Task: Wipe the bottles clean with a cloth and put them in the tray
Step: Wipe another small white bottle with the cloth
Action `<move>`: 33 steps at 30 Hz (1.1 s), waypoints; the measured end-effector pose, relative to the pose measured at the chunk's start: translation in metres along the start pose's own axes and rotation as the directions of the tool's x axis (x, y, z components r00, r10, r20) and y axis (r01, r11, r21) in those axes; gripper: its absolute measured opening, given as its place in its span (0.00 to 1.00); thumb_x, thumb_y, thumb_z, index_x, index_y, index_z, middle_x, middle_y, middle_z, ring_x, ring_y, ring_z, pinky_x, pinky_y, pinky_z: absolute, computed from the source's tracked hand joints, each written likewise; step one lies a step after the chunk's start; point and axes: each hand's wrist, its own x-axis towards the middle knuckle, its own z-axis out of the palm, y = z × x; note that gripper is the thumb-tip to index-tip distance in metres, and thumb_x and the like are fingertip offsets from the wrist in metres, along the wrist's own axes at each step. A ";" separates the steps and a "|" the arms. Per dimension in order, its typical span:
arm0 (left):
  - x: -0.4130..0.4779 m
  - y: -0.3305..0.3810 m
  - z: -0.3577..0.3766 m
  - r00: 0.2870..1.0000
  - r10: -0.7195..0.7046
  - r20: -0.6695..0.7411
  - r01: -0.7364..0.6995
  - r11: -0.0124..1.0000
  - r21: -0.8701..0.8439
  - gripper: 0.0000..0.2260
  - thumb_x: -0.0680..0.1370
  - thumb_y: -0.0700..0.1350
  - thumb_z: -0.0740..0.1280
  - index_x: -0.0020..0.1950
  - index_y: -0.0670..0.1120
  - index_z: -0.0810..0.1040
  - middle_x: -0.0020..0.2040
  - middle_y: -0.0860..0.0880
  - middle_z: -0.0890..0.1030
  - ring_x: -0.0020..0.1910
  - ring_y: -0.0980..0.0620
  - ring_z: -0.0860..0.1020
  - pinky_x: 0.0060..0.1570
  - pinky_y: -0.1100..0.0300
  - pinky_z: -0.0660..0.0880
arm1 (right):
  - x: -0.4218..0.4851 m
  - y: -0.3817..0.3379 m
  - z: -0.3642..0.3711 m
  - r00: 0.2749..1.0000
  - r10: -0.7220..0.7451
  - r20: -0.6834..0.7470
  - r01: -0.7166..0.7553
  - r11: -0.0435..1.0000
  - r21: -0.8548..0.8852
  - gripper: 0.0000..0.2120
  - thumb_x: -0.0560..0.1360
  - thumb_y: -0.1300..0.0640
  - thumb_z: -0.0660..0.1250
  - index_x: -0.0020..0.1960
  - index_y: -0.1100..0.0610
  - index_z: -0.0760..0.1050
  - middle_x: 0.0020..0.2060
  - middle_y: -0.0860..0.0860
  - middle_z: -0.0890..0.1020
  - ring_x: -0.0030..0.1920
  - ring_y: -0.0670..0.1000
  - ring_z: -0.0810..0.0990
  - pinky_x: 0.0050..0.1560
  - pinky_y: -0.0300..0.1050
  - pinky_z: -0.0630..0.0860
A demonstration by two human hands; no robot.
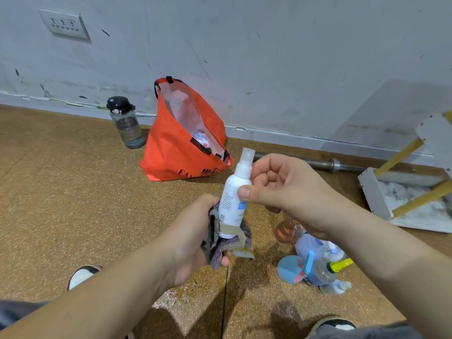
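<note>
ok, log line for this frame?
stage: wiping | left hand: holds cloth round spray bottle base | right hand: grips its top | other bottles: on floor

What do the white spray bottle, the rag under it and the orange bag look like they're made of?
Spray bottle: likely plastic, with a smooth opaque white body, a slight sheen and a frosted see-through cap. Rag: soft matte fabric, perhaps knitted; it bunches in loose folds. Orange bag: probably coated or woven plastic sheet, slightly glossy and holding stiff creases; which one is unclear.
</note>
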 end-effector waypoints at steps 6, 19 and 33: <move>0.000 0.001 0.000 0.999 -0.037 0.021 0.037 0.999 0.022 0.24 0.82 0.56 0.53 0.52 0.46 0.86 0.42 0.44 0.85 0.30 0.48 0.79 0.29 0.60 0.66 | 0.001 0.001 -0.005 0.999 -0.023 0.040 0.018 0.994 0.110 0.15 0.69 0.58 0.75 0.53 0.64 0.79 0.34 0.54 0.78 0.29 0.49 0.70 0.30 0.44 0.64; -0.006 0.003 0.009 0.964 0.229 -0.134 -0.202 0.961 0.191 0.21 0.83 0.51 0.56 0.45 0.42 0.84 0.41 0.40 0.86 0.36 0.45 0.78 0.34 0.59 0.69 | 0.001 0.002 -0.001 0.998 -0.036 -0.043 0.036 0.999 0.002 0.13 0.81 0.57 0.71 0.39 0.57 0.73 0.26 0.51 0.69 0.28 0.50 0.61 0.31 0.44 0.57; 0.015 -0.008 0.030 0.969 0.236 -0.078 -0.194 0.914 0.357 0.13 0.82 0.52 0.62 0.49 0.46 0.82 0.38 0.46 0.87 0.35 0.46 0.83 0.50 0.48 0.77 | -0.009 0.020 -0.022 0.931 0.063 -0.359 -0.131 0.977 -0.167 0.13 0.75 0.49 0.74 0.39 0.56 0.77 0.28 0.52 0.70 0.29 0.51 0.65 0.32 0.45 0.64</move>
